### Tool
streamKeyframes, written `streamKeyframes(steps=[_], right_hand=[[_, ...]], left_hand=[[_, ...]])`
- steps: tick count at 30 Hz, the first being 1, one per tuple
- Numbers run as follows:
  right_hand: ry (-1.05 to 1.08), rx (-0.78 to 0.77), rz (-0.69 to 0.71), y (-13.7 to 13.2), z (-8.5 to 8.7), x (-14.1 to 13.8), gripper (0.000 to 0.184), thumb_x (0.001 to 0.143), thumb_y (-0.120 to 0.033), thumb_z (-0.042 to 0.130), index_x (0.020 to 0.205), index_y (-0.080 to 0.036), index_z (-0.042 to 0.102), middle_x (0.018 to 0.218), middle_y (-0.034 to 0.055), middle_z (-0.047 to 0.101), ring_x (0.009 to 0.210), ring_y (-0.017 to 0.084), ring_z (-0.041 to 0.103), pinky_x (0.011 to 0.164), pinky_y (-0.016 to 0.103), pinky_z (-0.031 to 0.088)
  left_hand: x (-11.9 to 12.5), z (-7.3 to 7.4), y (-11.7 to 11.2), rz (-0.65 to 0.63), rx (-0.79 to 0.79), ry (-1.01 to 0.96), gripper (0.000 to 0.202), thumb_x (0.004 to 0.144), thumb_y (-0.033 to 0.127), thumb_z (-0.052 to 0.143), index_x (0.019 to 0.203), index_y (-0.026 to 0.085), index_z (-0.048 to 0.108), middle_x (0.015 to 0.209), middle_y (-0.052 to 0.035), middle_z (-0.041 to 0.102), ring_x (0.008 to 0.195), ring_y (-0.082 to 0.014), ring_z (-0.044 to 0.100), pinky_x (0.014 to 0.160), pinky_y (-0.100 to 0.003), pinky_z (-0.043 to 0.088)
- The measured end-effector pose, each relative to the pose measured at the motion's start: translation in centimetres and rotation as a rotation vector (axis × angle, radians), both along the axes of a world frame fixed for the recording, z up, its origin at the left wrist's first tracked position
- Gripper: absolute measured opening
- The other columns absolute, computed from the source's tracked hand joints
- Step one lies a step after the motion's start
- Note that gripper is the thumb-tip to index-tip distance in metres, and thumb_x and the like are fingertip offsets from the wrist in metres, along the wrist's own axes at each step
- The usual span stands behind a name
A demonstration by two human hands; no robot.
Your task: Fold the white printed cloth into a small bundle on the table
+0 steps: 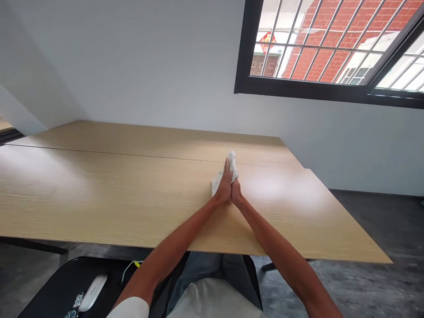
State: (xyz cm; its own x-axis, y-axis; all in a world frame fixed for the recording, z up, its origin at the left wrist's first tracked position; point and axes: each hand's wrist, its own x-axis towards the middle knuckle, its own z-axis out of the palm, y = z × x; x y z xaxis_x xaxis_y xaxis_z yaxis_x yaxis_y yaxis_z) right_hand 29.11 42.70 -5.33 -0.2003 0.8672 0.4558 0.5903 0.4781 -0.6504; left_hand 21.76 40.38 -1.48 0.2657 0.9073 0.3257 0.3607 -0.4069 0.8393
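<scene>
My left hand point(224, 183) and my right hand point(236, 192) meet palm to palm above the near half of the wooden table. Between and over them is a white cloth point(232, 164) with small dark marks. It covers the fingers of my right hand, so I cannot see how they are bent. The fingers of my left hand are straight and together, pressed against the cloth. Another white patterned part point(216, 182) shows beyond my left hand, low over the tabletop; whether it is the same piece is hidden.
The pale wooden table point(99, 190) has a seam and reaches toward a grey wall. A black-framed window point(304, 88) with bars is at upper right. On a black chair seat point(46, 296) at lower left lie a white oblong case point(93, 293) and a metal-banded watch point(77, 304).
</scene>
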Motion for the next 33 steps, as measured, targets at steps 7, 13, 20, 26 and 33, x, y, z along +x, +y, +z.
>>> streamKeyframes(steps=[7, 13, 20, 26, 33], right_hand=[[0.228, 0.243, -0.054, -3.9, 12.3, -0.4, 0.062, 0.105, -0.042, 0.004, 0.162, -0.02, -0.005, 0.165, 0.0018, 0.001, 0.153, 0.016, -0.002, 0.126, 0.043, 0.013], [-0.169, 0.244, -0.293, -5.0, 14.8, 0.0, 0.068, 0.106, -0.051, 0.018, 0.162, -0.014, 0.01, 0.165, 0.0112, 0.005, 0.153, 0.032, -0.002, 0.121, 0.061, 0.002], [-0.577, -0.265, 0.07, -2.6, 4.3, 2.6, 0.059, 0.105, -0.043, 0.039, 0.152, -0.007, 0.04, 0.159, 0.0131, 0.027, 0.149, 0.028, 0.025, 0.124, 0.047, 0.017], [-0.54, -0.146, -0.082, 0.5, 2.6, 5.5, 0.039, 0.104, -0.038, 0.043, 0.13, -0.017, 0.061, 0.138, 0.0099, 0.056, 0.127, 0.026, 0.052, 0.11, 0.039, 0.039], [-0.506, -0.432, -0.189, -0.9, 3.4, 7.3, 0.056, 0.105, -0.056, 0.029, 0.11, -0.017, 0.069, 0.093, 0.0132, 0.068, 0.088, 0.027, 0.065, 0.077, 0.037, 0.049]], left_hand=[[1.3, 7.9, -1.5, -0.116, 0.152, -0.427, 0.067, 0.099, 0.041, -0.003, 0.161, 0.018, 0.01, 0.157, -0.0045, 0.035, 0.151, -0.0191, 0.024, 0.123, -0.038, 0.03], [1.4, 8.9, -1.7, -0.136, 0.011, -0.761, 0.075, 0.097, 0.049, -0.005, 0.148, 0.015, 0.038, 0.139, -0.0112, 0.053, 0.138, -0.0258, 0.045, 0.11, -0.044, 0.043], [-11.2, 0.9, 4.3, 0.683, -0.169, -0.884, 0.042, 0.091, 0.044, 0.022, 0.108, 0.018, 0.05, 0.134, -0.0125, 0.054, 0.129, -0.0207, 0.052, 0.103, -0.036, 0.044], [-11.3, -0.6, 3.9, 0.012, -0.066, -0.237, 0.025, 0.081, 0.041, 0.056, 0.09, 0.018, 0.057, 0.088, -0.0051, 0.063, 0.078, -0.0165, 0.061, 0.074, -0.028, 0.049], [-9.0, -3.1, 2.1, -0.248, 0.174, 0.644, 0.055, 0.098, 0.056, 0.036, 0.135, 0.021, 0.058, 0.136, -0.0108, 0.058, 0.127, -0.0285, 0.051, 0.112, -0.049, 0.034]])
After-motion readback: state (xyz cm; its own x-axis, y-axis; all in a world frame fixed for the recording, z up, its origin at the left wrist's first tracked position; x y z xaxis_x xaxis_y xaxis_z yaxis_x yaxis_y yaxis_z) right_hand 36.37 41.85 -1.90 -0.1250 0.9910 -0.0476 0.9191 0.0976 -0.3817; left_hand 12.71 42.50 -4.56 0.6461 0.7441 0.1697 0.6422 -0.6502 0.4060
